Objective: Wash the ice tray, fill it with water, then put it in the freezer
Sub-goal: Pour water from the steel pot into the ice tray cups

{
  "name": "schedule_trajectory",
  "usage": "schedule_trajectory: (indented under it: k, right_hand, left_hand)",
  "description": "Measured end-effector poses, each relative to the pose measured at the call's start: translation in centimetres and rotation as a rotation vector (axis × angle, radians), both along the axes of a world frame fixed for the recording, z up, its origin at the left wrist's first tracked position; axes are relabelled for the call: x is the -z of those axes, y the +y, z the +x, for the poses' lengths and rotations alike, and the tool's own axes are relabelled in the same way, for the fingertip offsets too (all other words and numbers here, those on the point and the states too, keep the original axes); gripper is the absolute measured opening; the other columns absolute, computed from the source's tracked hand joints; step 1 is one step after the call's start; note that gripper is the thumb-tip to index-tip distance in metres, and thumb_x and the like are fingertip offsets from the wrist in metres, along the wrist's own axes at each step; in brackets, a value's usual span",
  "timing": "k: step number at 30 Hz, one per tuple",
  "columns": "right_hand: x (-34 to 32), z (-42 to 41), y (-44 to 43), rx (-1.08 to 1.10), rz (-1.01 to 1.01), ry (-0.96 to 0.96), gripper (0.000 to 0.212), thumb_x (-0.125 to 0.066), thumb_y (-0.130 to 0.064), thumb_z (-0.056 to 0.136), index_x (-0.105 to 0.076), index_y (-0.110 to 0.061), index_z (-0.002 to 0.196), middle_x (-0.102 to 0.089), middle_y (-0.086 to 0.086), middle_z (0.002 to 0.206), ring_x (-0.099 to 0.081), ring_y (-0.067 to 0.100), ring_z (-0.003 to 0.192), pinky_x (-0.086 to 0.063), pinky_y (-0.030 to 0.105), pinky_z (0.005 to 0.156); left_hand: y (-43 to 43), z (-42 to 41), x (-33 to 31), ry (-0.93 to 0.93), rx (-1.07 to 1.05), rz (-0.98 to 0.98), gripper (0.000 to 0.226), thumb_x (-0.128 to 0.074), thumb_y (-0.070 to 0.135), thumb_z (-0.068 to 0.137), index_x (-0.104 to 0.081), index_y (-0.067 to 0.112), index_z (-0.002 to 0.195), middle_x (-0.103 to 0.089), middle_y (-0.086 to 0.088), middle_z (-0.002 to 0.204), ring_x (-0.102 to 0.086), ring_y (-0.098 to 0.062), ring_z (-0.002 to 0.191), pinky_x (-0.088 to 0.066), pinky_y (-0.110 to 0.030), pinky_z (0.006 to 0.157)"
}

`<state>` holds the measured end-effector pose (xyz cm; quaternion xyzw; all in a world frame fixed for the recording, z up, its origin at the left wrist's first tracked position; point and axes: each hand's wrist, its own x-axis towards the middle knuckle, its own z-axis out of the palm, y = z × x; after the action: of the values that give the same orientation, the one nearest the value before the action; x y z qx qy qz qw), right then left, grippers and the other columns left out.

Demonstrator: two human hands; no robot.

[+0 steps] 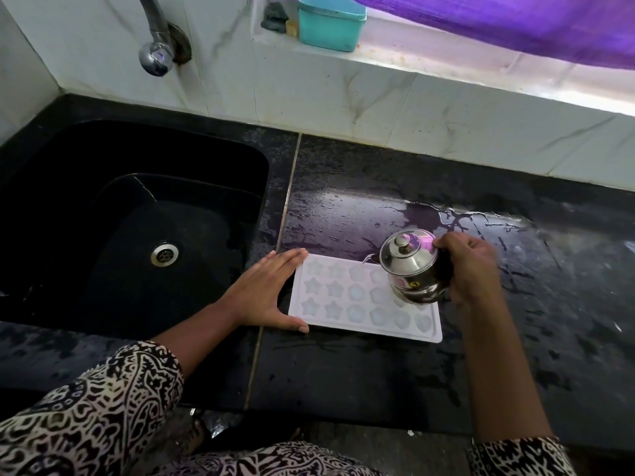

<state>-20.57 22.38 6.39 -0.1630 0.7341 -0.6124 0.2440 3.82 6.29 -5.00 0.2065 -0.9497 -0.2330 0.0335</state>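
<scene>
Glossy steel pot, matt white plastic tray

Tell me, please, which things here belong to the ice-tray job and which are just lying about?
In the job: ice tray, steadied by the left hand; lidded steel pot, gripped by the right hand over it; sink; tap.
Lying about: teal box on the ledge; purple cloth above it.

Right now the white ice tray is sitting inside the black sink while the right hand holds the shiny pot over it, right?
Not quite. The head view shows the ice tray lying on the wet black counter, to the right of the sink, not inside it. The rest is right: the right hand holds the shiny pot over the tray.
</scene>
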Motion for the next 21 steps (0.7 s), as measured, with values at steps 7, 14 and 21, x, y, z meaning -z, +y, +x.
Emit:
schedule_trajectory:
  k: [7,14,21]
  right_hand:
    - [0.13,-0.03,0.05,0.007,0.002,-0.014,0.025,-0.056,-0.005,0.080,-0.047,-0.011,0.058,-0.042,0.004,0.056,-0.041,0.013,0.053,-0.039,0.023,0.051]
    - [0.38,-0.26,0.17,0.012,-0.001,-0.034,0.021,-0.056,-0.006,0.081,-0.052,-0.009,0.061,-0.045,0.003,0.057,-0.044,0.011,0.053,-0.040,0.022,0.050]
    - [0.69,-0.49,0.29,0.024,-0.017,-0.058,0.021,-0.055,-0.008,0.082,-0.051,-0.011,0.062,-0.046,0.001,0.058,-0.045,0.011,0.056,-0.041,0.024,0.053]
  left_hand:
    - [0.04,-0.01,-0.06,-0.006,0.001,-0.003,0.128,-0.052,0.091,0.055,-0.007,0.022,0.153,-0.013,0.007,0.159,-0.013,-0.008,0.145,-0.004,-0.035,0.121]
    - [0.06,-0.03,-0.02,0.001,-0.003,-0.006,0.128,-0.052,0.091,0.054,-0.009,0.022,0.152,-0.014,0.007,0.159,-0.014,-0.008,0.145,-0.005,-0.036,0.121]
    - [0.13,-0.03,-0.22,-0.001,-0.002,-0.004,0.128,-0.053,0.090,0.054,-0.008,0.022,0.153,-0.014,0.007,0.159,-0.014,-0.008,0.145,-0.003,-0.034,0.120]
